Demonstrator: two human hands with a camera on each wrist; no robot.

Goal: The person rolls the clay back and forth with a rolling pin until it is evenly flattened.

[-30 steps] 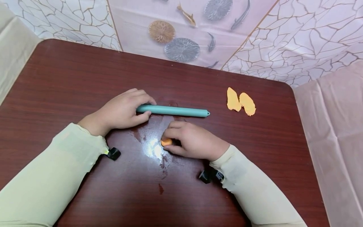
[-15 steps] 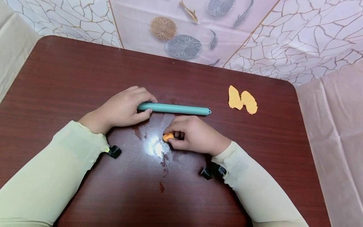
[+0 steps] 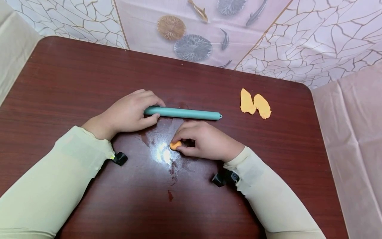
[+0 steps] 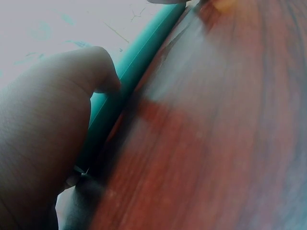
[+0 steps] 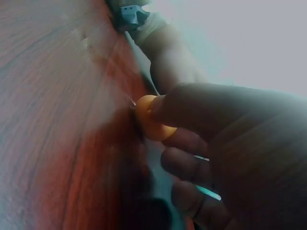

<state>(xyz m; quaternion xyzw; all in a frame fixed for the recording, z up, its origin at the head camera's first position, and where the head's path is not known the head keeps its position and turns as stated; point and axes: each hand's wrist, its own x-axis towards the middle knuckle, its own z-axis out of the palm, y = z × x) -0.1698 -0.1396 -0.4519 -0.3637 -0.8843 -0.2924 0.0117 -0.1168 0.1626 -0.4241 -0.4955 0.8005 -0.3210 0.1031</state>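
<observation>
My left hand (image 3: pixel 132 111) grips the left end of a teal rolling pin (image 3: pixel 191 114) with a small loop at its right tip. The pin lies across the middle of the table, and in the left wrist view the thumb presses along the teal rod (image 4: pixel 144 45). Just in front of it, my right hand (image 3: pixel 206 141) pinches a small lump of orange modelling clay (image 3: pixel 175 145) between thumb and fingers, low over the tabletop. In the right wrist view the orange clay (image 5: pixel 151 120) looks rounded, with the thumb pushed into its side.
Two flattened yellow-orange clay pieces (image 3: pixel 246 102) lie side by side at the back right. A whitish smear with a bright glare (image 3: pixel 162 154) marks the dark red wooden table (image 3: pixel 89 73). Patterned cloth (image 3: pixel 328 36) hangs behind the table. Black cameras (image 3: pixel 120 158) sit at both wrists.
My right hand has lifted its knuckles slightly and shifted its pinch on the orange clay, which changed shape a little. The left hand and rolling pin stayed in place; the view moved slightly.
</observation>
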